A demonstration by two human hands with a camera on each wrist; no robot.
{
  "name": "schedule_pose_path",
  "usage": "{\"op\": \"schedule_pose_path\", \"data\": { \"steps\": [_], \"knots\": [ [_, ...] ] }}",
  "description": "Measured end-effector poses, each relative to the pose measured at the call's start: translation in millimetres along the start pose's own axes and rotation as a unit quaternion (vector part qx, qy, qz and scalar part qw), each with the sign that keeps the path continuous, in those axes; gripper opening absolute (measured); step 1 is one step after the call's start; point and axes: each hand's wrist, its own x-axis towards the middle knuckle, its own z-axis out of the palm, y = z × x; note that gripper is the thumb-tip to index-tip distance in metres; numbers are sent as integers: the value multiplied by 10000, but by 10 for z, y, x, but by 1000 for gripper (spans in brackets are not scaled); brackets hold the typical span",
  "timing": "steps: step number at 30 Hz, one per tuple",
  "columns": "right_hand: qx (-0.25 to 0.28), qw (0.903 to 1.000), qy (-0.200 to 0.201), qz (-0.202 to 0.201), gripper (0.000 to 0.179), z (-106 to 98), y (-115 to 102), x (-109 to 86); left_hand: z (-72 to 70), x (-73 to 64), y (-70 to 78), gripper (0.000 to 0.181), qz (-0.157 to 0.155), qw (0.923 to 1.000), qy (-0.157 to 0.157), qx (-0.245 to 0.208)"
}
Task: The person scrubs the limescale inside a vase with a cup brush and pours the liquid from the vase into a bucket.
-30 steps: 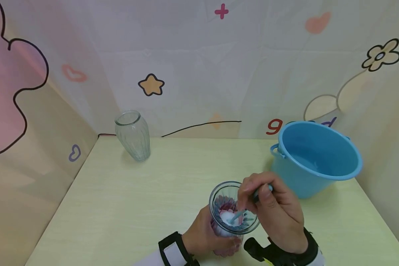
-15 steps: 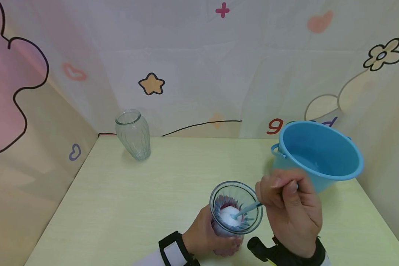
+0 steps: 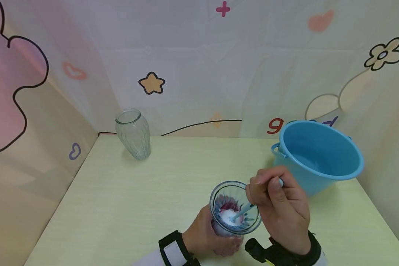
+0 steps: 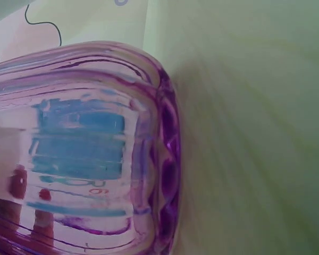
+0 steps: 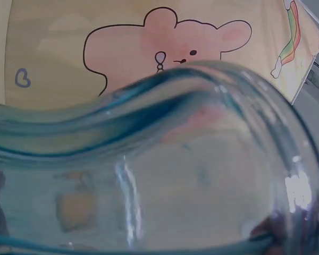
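In the head view, my left hand grips a glass vase from its left side, low on the body. The vase has a bluish rim and ribbed sides. Its purple glass base shows in the left wrist view, close to the table. My right hand pinches the light-blue handle of a bottle brush above the rim. A rounded white head sits down inside the vase. The right wrist view looks across the blurred glass rim; the brush cannot be made out clearly there.
A clear ribbed glass vase stands at the back left of the pale wooden table. At the right, a blue bucket stands just behind my right hand. A printed curtain hangs along the table's back edge.
My right hand swung to the right with the brush handle, then came partway back left. The white head stayed inside the vase. My left hand and the vase barely moved.
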Motion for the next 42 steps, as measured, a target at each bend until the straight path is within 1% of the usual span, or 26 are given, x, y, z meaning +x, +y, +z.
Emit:
{"op": "schedule_pose_path", "data": {
  "steps": [4,6,9,11,13,16,21,23,24,26,27,28,31,34,35,38,40,42],
  "knots": [
    [-668,9965,-134,476,38,4,14,-37,-2,-6,3,73,-92,9999,-22,-64],
    [-974,9925,-205,706,40,10,8,-45,-2,-7,1,73,2,10000,-32,-55],
    [-1660,9794,-229,1127,38,29,-18,-63,-6,-11,-11,73,202,9997,-89,-71],
    [-2088,9673,-332,1402,35,44,-32,-78,-11,-12,-18,71,320,9993,-152,-125],
    [-2486,9543,-435,1600,31,63,-43,-90,-16,-14,-25,70,365,9988,-224,-223],
    [-2695,9448,-541,1783,28,85,-53,-91,-18,-13,-25,70,367,9983,-285,-344],
    [-2993,9284,-454,2157,29,117,-96,-64,-18,-14,-23,71,294,9987,-259,-336],
    [-3029,9258,-439,2219,29,124,-106,-57,-19,-14,-25,71,242,9989,-260,-316],
    [-3017,9262,-439,2219,28,128,-110,-54,-20,-14,-27,71,228,9989,-266,-313],
    [-2989,9274,-428,2208,28,131,-112,-53,-21,-15,-33,70,296,9987,-277,-296],
    [-2942,9298,-437,2169,28,132,-112,-52,-19,-16,-31,70,312,9987,-279,-300],
    [-2850,9343,-447,2092,28,124,-100,-59,-17,-17,-29,69,336,9986,-281,-309],
    [-2769,9380,-488,2026,28,116,-89,-68,-12,-20,-28,69,502,9977,-293,-359],
    [-2641,9447,-655,1833,30,98,-68,-78,-8,-26,-13,70,382,9978,-307,-448],
    [-2659,9441,-713,1812,31,99,-72,-74,-9,-27,-12,70,365,9978,-315,-456],
    [-2574,9488,-888,1603,33,85,-60,-75,-10,-27,-9,71,281,9979,-333,-470],
    [-2603,9485,-896,1568,34,81,-61,-77,-9,-26,-16,69,379,9977,-334,-442],
    [-2678,9466,-804,1602,34,78,-69,-80,-8,-21,-18,68,444,9976,-332,-424]
  ]
}}
